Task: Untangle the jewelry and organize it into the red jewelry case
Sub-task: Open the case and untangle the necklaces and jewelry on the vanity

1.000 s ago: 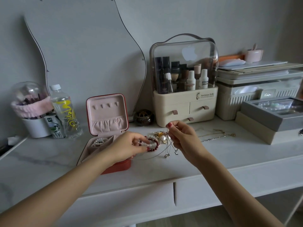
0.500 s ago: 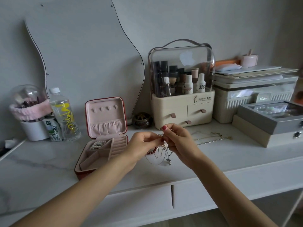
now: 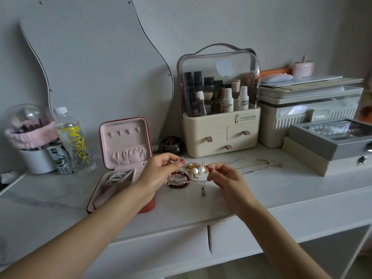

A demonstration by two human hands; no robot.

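The red jewelry case (image 3: 124,150) stands open on the white table, its pink lid upright and a pearl bracelet (image 3: 115,176) in a back compartment. Right of it lies a tangle of jewelry (image 3: 196,170) with pearl earrings, gold pieces and dark red bead bracelets (image 3: 179,179). My left hand (image 3: 159,171) pinches a thin chain at the tangle's left. My right hand (image 3: 225,177) pinches the same chain at its right. A small pendant (image 3: 203,191) hangs from the chain between them. More thin necklaces (image 3: 259,166) lie further right.
A cream cosmetics organizer (image 3: 220,109) stands behind the tangle, with a small dark pot (image 3: 171,145) beside it. Grey and beige boxes (image 3: 330,146) sit at the right. A water bottle (image 3: 73,139) and a brush holder (image 3: 30,137) stand at the left. A wavy mirror leans on the wall.
My hands, held close together and lifted half a second ago, have moved apart and lower, stretching the chain over the tangle. The pearl earrings and bead bracelets now show between them.
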